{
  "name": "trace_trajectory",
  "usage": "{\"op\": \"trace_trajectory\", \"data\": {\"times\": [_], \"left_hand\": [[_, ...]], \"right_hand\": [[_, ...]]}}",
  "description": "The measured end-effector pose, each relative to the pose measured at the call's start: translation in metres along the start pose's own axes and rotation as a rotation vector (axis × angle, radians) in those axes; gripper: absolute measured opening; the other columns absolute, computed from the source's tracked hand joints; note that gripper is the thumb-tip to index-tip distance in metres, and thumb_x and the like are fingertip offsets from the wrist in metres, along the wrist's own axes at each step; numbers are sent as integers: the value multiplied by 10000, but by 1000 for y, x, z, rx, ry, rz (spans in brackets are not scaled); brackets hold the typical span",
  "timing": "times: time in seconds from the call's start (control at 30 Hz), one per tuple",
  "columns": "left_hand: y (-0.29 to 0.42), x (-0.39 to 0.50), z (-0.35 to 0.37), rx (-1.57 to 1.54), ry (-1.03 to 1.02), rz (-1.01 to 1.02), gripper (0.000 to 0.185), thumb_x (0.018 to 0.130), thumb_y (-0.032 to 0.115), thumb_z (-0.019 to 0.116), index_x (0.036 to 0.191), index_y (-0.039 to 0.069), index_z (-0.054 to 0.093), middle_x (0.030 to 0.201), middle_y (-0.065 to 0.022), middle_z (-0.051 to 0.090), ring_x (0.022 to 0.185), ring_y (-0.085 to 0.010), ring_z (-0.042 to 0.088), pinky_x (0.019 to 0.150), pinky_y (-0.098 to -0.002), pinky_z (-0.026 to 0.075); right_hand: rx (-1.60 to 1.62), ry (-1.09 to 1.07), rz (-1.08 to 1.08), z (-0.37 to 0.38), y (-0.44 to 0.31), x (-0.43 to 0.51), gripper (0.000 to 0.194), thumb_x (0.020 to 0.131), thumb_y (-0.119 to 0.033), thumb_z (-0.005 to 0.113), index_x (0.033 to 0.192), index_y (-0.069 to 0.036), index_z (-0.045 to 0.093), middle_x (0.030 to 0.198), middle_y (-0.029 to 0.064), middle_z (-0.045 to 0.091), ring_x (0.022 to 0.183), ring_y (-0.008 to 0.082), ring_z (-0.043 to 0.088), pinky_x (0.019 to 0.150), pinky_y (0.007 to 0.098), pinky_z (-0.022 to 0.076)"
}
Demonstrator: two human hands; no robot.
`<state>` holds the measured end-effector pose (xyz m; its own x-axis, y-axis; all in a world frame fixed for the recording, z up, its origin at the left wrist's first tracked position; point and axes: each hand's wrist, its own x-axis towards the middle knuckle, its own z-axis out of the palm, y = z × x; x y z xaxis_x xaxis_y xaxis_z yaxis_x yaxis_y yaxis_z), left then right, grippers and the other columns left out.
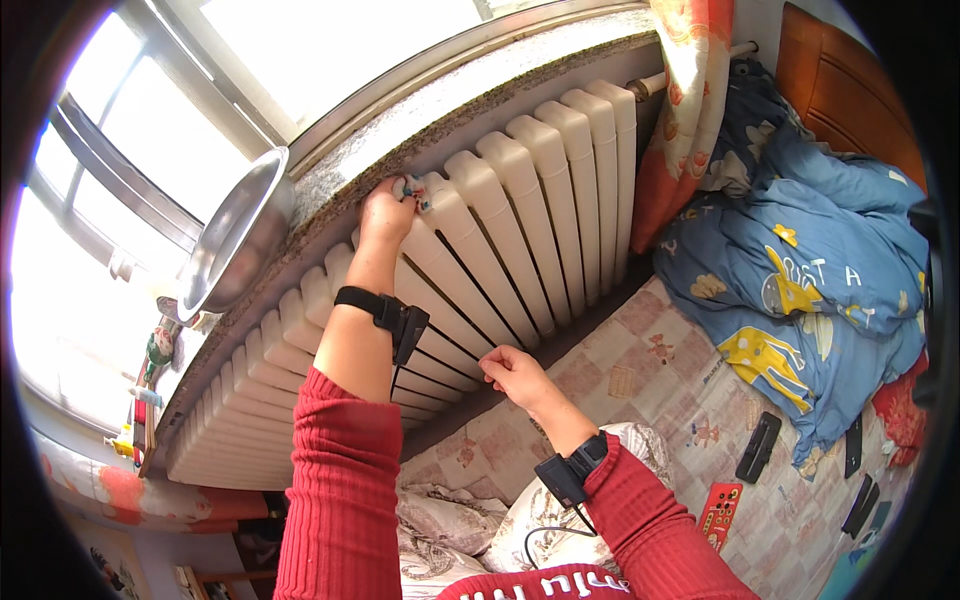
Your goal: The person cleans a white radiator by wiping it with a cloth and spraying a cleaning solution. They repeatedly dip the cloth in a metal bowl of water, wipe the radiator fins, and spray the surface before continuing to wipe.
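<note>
A cream-coloured column radiator (517, 195) runs below the window sill. At its top, my left hand (388, 212) grips a crumpled, multicoloured cloth (415, 192), pressed against one of the radiator sections just under the sill's edge. Part of the cloth is hidden by my fingers. My right hand (517, 379) hovers in front of the radiator's lower part, fingers curled together with nothing visible in them. Each forearm wears a black strapped device, the left one (401, 322) near the elbow side of the wrist and the right one (566, 472) by the sleeve cuff.
On the granite sill (330, 176) a metal basin (236, 236) leans on its side by the window. An orange-patterned curtain (686, 112) hangs at the radiator's right end. A blue quilt (802, 247) lies on the patterned bed surface (637, 360), with a red remote-like object (721, 514) and black items (759, 447) nearby.
</note>
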<state>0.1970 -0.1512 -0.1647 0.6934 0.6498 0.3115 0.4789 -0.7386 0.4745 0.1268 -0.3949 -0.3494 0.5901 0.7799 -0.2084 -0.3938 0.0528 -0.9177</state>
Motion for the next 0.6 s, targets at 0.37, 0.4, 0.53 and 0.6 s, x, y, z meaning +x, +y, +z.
{"op": "trace_trajectory", "data": {"times": [0.37,0.4,0.53,0.6], "left_hand": [[-1,-1,-4,86,-118,87,530,795,168,642,1296,36,530,1158,-218,634,1069,-340,615,904,-394,488],[0,4,-5,95,-114,42,529,792,174,649,1289,30,540,1140,-219,642,1048,-340,625,895,-391,494],[5,16,2,162,-100,-34,483,826,170,619,1303,129,560,1213,-172,621,1081,-358,600,915,-420,494],[7,8,6,162,-48,-79,463,832,154,606,1293,181,575,1222,-134,623,1086,-351,595,910,-422,494]], "right_hand": [[30,-32,-8,1,-11,-9,130,927,-154,611,958,-29,622,837,12,629,759,91,582,655,248,475],[23,-40,-14,2,-9,-10,129,927,-155,612,957,-30,622,838,10,629,762,91,584,654,248,475],[35,-67,2,0,-6,-13,129,928,-156,612,955,-30,622,842,11,629,772,92,586,654,248,474],[27,-32,-3,-3,-5,-11,135,926,-160,613,959,-29,624,846,14,631,772,94,587,659,249,477]]}}
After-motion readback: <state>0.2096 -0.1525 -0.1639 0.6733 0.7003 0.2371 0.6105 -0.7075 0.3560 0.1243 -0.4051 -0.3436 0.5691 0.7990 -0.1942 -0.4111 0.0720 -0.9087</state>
